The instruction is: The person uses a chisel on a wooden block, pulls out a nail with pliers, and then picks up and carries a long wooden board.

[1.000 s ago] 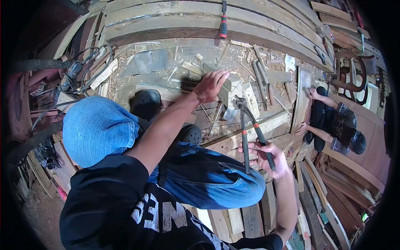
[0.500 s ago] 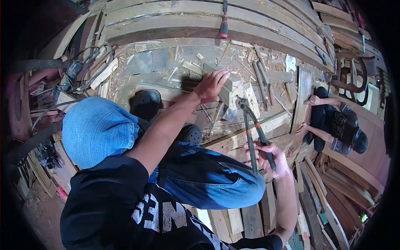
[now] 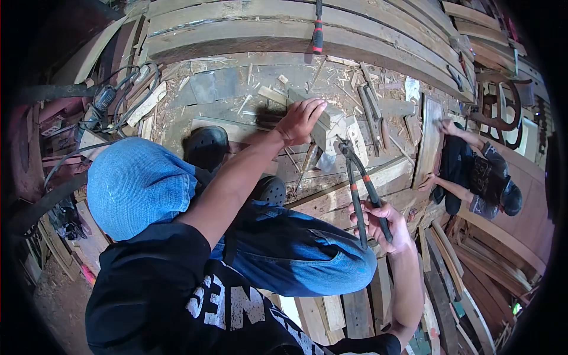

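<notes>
My left hand [image 3: 302, 120] is closed over a piece of wood [image 3: 321, 131], its fingers wrapped across the top edge. The wood sits low above the littered floor. In my right hand [image 3: 384, 223] are long-handled pincers [image 3: 358, 168], dark with orange bands on the handles. Their head touches or lies very close to the pale end of the wood; whether the jaws bite on anything is too small to tell. The two handles stand a little apart within my right hand's grip.
Wood chips and offcuts cover the floor. A chisel-like tool with a red and black handle [image 3: 318, 38] lies on the stacked beams [image 3: 236, 42]. At left is a corded power tool [image 3: 105, 99]. On the right, another person [image 3: 488, 177] holds a board [image 3: 429, 139].
My hands, the wood and the pincers stay almost where they were. The other person's upper hand has shifted upward along the board.
</notes>
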`<state>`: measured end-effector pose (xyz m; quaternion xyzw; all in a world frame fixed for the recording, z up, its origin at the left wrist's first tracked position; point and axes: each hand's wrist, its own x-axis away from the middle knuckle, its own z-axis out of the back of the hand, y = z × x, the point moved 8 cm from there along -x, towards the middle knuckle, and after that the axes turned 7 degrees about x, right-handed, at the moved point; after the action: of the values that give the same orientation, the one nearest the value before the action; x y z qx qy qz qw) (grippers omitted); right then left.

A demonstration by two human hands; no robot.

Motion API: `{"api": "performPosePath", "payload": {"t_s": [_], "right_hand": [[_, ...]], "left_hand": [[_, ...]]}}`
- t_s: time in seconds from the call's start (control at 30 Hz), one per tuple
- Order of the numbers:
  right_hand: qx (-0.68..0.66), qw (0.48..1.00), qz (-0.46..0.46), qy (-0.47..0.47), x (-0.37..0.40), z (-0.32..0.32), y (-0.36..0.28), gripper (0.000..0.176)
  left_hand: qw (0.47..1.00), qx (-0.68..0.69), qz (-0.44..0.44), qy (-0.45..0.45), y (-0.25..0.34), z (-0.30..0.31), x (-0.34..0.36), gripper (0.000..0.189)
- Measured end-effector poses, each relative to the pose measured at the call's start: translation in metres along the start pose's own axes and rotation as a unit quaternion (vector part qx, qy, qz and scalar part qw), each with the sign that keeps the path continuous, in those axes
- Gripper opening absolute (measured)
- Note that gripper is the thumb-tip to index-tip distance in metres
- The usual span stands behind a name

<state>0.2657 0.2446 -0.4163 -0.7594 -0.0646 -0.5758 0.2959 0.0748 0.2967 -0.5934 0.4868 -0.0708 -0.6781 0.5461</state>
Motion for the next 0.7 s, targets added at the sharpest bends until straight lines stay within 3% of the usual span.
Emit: {"api": "performPosePath", "payload": {"t_s": [0.03, 0.17, 0.27, 0.37, 0.43, 0.47, 0.53, 0.57, 0.63, 0.7], "right_hand": [[-0.007, 1.0, -0.004, 0.0, 0.0, -0.001, -0.001, 0.055], [0.035, 0.999, -0.009, 0.021, 0.004, -0.005, -0.006, 0.054], [-0.027, 0.997, -0.009, 0.073, 0.009, -0.008, -0.008, 0.054], [-0.099, 0.993, -0.057, 0.01, 0.005, -0.01, 0.001, 0.055], [-0.115, 0.991, -0.061, 0.015, 0.004, -0.014, 0.004, 0.054], [-0.12, 0.99, -0.068, 0.021, 0.004, -0.015, 0.006, 0.053], [-0.096, 0.992, -0.074, 0.035, 0.005, -0.018, 0.008, 0.049], [-0.094, 0.992, -0.078, 0.035, 0.005, -0.019, 0.009, 0.048], [-0.097, 0.991, -0.087, 0.022, 0.005, -0.024, 0.01, 0.045], [-0.121, 0.989, -0.084, 0.006, 0.001, -0.028, 0.011, 0.044]], "left_hand": [[1.0, -0.011, 0.003, 0.009, -0.001, 0.0, 0.0, 0.055], [1.0, -0.021, -0.005, 0.013, 0.003, 0.003, -0.001, 0.055], [1.0, -0.005, 0.007, -0.017, 0.007, 0.004, 0.0, 0.057], [0.999, -0.014, 0.003, -0.029, 0.01, 0.007, 0.001, 0.066], [0.997, 0.038, 0.018, -0.069, 0.011, 0.007, -0.001, 0.086], [0.996, 0.04, 0.016, -0.073, 0.015, 0.014, 0.0, 0.086], [0.993, 0.066, 0.066, -0.074, 0.015, 0.027, 0.002, 0.111], [0.993, 0.068, 0.059, -0.08, 0.022, 0.029, 0.002, 0.111], [0.991, 0.096, 0.06, -0.066, 0.03, 0.037, -0.004, 0.129], [0.99, 0.12, 0.012, -0.07, 0.046, 0.033, -0.017, 0.13]]}}
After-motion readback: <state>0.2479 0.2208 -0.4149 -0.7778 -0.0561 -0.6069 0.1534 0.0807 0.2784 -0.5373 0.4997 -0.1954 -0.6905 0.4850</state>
